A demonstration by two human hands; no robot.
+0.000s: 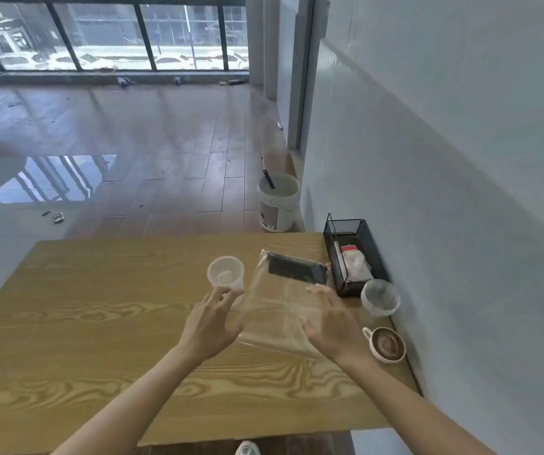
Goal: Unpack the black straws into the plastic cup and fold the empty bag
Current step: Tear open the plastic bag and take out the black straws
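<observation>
A clear plastic bag (280, 307) lies flat on the wooden table (83, 323), with a bundle of black straws (296, 268) inside its far end. An empty clear plastic cup (225, 275) stands upright just left of the bag. My left hand (213, 323) hovers open over the bag's left edge, its fingertips close to the cup. My right hand (329, 323) is open over the bag's right side, fingers spread and pointing toward the straws. Neither hand holds anything.
A black mesh tray (375, 254) with packets stands by the wall at the right. In front of it sit a clear lidded container (380, 297) and a coffee cup (387, 346). A white bucket (278, 201) stands on the floor beyond the table.
</observation>
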